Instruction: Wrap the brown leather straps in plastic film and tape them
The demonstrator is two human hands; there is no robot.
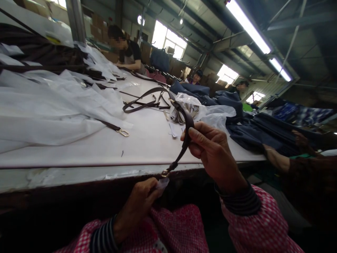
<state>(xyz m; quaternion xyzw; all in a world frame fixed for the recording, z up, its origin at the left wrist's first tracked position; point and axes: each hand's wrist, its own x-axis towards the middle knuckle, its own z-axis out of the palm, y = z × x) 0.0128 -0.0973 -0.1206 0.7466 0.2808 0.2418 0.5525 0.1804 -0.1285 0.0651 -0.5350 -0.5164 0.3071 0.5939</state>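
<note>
My right hand [212,154] pinches a dark brown leather strap [187,135] between thumb and fingers, and the strap curves up and away over the table. Its lower end carries a small brass clasp [165,173]. My left hand [137,207] sits just below that clasp, its fingers closed on the strap end and a scrap of clear or white wrapping [161,185]. Both hands are close to the near table edge. Another brown strap [142,102] lies looped on the white table [147,144] beyond them, out of reach of neither hand's fingers.
White sheets [52,112] with more straps lie heaped on the left. A plastic bag [214,114] and navy fabric bags [252,135] lie on the right, where a co-worker's forearm [276,160] reaches in. Other people [126,49] sit further along the table, before stacked cartons.
</note>
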